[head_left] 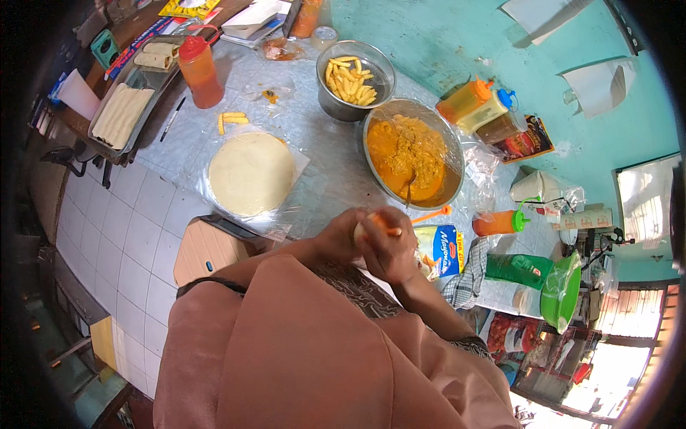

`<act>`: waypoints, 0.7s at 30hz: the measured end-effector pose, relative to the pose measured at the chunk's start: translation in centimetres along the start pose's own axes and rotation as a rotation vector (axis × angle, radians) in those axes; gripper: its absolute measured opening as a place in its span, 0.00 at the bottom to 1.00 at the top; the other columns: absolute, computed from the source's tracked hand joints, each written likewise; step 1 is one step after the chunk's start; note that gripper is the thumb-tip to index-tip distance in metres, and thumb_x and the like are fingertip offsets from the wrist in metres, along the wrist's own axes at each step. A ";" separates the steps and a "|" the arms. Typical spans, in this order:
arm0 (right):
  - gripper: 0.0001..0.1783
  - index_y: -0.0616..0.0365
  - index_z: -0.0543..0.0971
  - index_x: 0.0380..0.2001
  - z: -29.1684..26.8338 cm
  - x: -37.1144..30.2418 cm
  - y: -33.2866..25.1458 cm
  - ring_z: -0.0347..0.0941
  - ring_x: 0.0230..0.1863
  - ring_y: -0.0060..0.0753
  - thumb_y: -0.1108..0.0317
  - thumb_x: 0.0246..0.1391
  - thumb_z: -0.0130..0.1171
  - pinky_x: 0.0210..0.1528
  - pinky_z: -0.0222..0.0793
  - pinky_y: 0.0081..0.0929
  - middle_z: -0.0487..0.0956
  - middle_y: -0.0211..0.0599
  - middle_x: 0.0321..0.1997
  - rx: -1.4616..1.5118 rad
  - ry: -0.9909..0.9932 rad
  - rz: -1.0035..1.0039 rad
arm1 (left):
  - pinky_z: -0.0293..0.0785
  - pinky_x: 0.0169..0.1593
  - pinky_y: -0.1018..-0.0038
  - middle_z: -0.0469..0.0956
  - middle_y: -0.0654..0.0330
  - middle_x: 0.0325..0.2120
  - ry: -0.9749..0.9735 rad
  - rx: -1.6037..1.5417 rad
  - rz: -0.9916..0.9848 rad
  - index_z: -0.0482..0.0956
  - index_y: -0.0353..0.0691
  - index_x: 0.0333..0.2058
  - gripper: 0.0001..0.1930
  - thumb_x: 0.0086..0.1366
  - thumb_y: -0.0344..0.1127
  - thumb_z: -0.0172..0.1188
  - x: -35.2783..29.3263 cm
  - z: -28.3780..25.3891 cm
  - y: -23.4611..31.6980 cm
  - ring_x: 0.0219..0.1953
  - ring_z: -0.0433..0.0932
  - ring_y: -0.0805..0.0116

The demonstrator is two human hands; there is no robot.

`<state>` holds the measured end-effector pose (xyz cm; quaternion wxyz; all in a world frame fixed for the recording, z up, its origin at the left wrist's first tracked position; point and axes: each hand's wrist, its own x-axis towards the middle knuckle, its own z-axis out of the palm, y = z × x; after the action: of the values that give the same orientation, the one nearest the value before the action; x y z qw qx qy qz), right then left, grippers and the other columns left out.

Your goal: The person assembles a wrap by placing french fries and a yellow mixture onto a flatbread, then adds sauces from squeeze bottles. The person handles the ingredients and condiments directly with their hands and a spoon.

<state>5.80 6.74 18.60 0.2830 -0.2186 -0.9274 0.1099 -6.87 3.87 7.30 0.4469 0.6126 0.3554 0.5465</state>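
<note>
My left hand [344, 232] and my right hand [389, 250] are closed together in front of my body. They grip a pale thing with an orange top [382, 220], mostly hidden by my fingers. Just beyond them, an orange pointed piece [432, 214] lies by the mayonnaise pouch [444, 250]. Ahead is a steel bowl [457, 187] of orange-yellow filling [407, 146] with a spoon [409, 189] in it. To the left, a round flat wrapper sheet [251, 174] rests on clear plastic, with several loose fries [232, 119] behind it.
A metal strainer bowl [343, 107] holds fries. At left stand a red squeeze bottle [199, 75] and a tray [128, 146] of rolled wraps. Sauce bottles [468, 100] line the wall. On the right are another sauce bottle [496, 223], a checked cloth [468, 275] and a green basin [561, 293].
</note>
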 end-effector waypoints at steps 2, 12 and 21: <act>0.19 0.51 0.78 0.41 0.1 1.1 -0.2 0.69 0.42 0.49 0.68 0.41 0.61 0.43 0.68 0.38 0.71 0.50 0.44 -0.079 0.065 0.120 | 0.70 0.48 0.67 0.73 0.52 0.43 0.291 0.164 0.082 0.68 0.41 0.48 0.27 0.48 0.32 0.65 0.1 1.8 -2.2 0.44 0.73 0.52; 0.26 0.39 0.78 0.47 -2.0 1.0 1.0 0.62 0.56 0.53 0.64 0.37 0.64 0.58 0.58 0.49 0.65 0.48 0.55 0.308 -0.228 -0.222 | 0.64 0.55 0.61 0.67 0.50 0.49 -0.084 0.357 0.199 0.63 0.38 0.52 0.36 0.44 0.37 0.69 0.3 -3.1 5.7 0.51 0.68 0.50; 0.29 0.50 0.76 0.49 -4.5 -5.1 0.4 0.57 0.61 0.57 0.61 0.39 0.66 0.62 0.50 0.50 0.59 0.57 0.61 0.242 0.033 0.068 | 0.67 0.51 0.62 0.69 0.50 0.46 0.146 0.147 0.036 0.63 0.37 0.51 0.39 0.38 0.31 0.72 -2.3 -0.1 3.5 0.48 0.70 0.51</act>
<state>12.33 5.08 19.64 0.3187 -0.2158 -0.8946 0.2270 -7.48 0.50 9.74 0.3638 0.6086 0.4153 0.5700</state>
